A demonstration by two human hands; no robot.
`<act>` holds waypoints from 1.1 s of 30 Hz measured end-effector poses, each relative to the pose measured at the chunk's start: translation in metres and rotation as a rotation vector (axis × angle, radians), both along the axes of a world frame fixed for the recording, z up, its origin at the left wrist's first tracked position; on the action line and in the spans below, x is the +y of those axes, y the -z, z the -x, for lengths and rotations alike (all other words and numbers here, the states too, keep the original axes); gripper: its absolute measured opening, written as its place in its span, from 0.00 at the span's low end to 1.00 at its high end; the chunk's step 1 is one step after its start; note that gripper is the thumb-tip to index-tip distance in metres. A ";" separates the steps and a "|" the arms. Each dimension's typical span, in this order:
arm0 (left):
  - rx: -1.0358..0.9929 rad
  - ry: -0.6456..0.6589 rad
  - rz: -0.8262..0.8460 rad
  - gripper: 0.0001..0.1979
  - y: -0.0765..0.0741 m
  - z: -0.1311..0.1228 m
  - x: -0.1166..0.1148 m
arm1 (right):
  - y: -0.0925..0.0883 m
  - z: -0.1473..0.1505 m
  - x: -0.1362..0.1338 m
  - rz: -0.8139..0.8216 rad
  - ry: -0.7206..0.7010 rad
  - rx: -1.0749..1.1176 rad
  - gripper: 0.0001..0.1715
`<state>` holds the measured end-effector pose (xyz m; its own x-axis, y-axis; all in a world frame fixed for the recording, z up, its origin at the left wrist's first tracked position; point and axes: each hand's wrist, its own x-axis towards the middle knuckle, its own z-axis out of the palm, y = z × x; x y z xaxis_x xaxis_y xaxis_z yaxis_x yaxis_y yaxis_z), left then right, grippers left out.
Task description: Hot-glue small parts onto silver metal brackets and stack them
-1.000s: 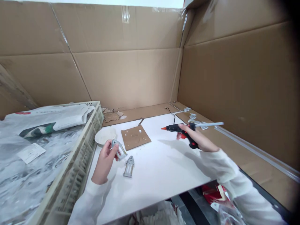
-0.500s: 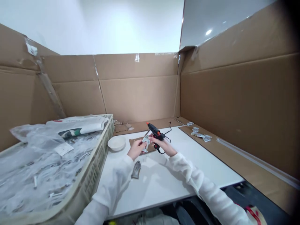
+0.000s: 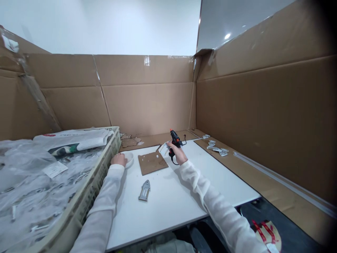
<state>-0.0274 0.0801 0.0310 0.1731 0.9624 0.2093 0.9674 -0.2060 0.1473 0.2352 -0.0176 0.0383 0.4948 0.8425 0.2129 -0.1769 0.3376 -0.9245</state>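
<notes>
My right hand [image 3: 179, 154] is closed round a black hot glue gun [image 3: 176, 140] with an orange tip that points up and away. A small pale part [image 3: 164, 148] sticks out at the left of that hand, by the thumb and fingers. Over at the left, my left hand [image 3: 119, 160] is at the white bowl [image 3: 129, 159], covering much of it. Its fingers are bent down and mostly hidden, so I cannot see what they hold. A grey arch-shaped piece [image 3: 144, 190] lies on the white board, nearer to me.
A brown cardboard piece [image 3: 152, 163] with whitish specks lies on the white board [image 3: 168, 196]. On the left stands a plastic crate [image 3: 104, 172] full of bagged parts. Several clear-and-grey pieces [image 3: 218, 150] rest on the right cardboard strip. Tall cardboard walls [image 3: 147, 105] surround the board.
My left hand has let go of the pale part and moved left to the bowl. The part stays with my right hand and the glue gun. The cardboard piece is now uncovered.
</notes>
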 end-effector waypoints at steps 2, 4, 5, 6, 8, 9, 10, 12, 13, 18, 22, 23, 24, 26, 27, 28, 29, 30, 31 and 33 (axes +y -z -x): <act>0.007 -0.012 -0.025 0.10 0.006 0.002 0.002 | 0.007 -0.002 0.004 -0.006 0.053 -0.004 0.17; 0.006 -0.020 -0.059 0.10 0.009 0.000 0.001 | 0.013 -0.004 0.008 -0.014 0.099 -0.014 0.17; 0.004 -0.024 -0.076 0.10 0.009 -0.001 0.000 | 0.016 -0.006 0.009 -0.015 0.119 -0.021 0.17; 0.000 -0.027 -0.094 0.10 0.009 -0.002 -0.001 | 0.018 -0.007 0.010 -0.014 0.131 -0.030 0.17; -0.007 -0.027 -0.133 0.10 0.009 -0.002 -0.004 | 0.022 -0.009 0.012 -0.012 0.152 -0.043 0.16; -0.020 -0.026 -0.166 0.10 0.008 -0.001 -0.005 | 0.023 -0.010 0.013 -0.011 0.165 -0.047 0.16; -0.049 -0.024 -0.209 0.10 0.007 0.000 -0.006 | 0.024 -0.011 0.013 -0.007 0.175 -0.049 0.16; -0.181 -0.005 -0.305 0.10 0.004 0.001 -0.007 | 0.023 -0.011 0.012 0.002 0.177 -0.044 0.16; -0.290 0.016 -0.335 0.09 0.003 0.000 -0.008 | 0.022 -0.011 0.011 0.004 0.167 -0.042 0.16; -0.999 0.266 -0.002 0.12 -0.002 -0.036 -0.025 | 0.009 0.002 -0.003 0.009 -0.006 -0.133 0.16; -1.178 0.451 0.286 0.17 0.003 -0.076 -0.054 | 0.003 0.017 -0.014 0.030 -0.157 -0.209 0.16; -1.178 0.462 0.304 0.17 0.005 -0.083 -0.061 | 0.003 0.019 -0.015 0.026 -0.176 -0.223 0.16; -1.173 0.462 0.309 0.17 0.007 -0.088 -0.067 | 0.004 0.021 -0.015 0.020 -0.189 -0.236 0.15; -1.160 0.448 0.301 0.16 0.010 -0.093 -0.074 | 0.007 0.023 -0.014 0.005 -0.204 -0.252 0.14; -1.155 0.434 0.291 0.16 0.012 -0.094 -0.075 | 0.008 0.023 -0.013 -0.003 -0.210 -0.254 0.14; -1.149 0.415 0.275 0.15 0.014 -0.095 -0.075 | 0.010 0.023 -0.012 -0.011 -0.215 -0.253 0.13; -1.138 0.394 0.251 0.14 0.015 -0.095 -0.074 | 0.011 0.022 -0.011 -0.018 -0.217 -0.251 0.13; -1.123 0.376 0.223 0.13 0.017 -0.095 -0.073 | 0.012 0.022 -0.011 -0.022 -0.218 -0.250 0.13; -1.107 0.363 0.200 0.13 0.018 -0.095 -0.072 | 0.013 0.022 -0.010 -0.023 -0.218 -0.254 0.13; -1.085 0.350 0.185 0.12 0.020 -0.096 -0.071 | 0.013 0.021 -0.010 -0.021 -0.216 -0.270 0.13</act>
<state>0.0683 0.0096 0.0107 0.2520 0.9286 0.2724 0.2073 -0.3267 0.9221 0.2139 -0.0278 0.0250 0.2290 0.9158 0.3298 0.0034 0.3381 -0.9411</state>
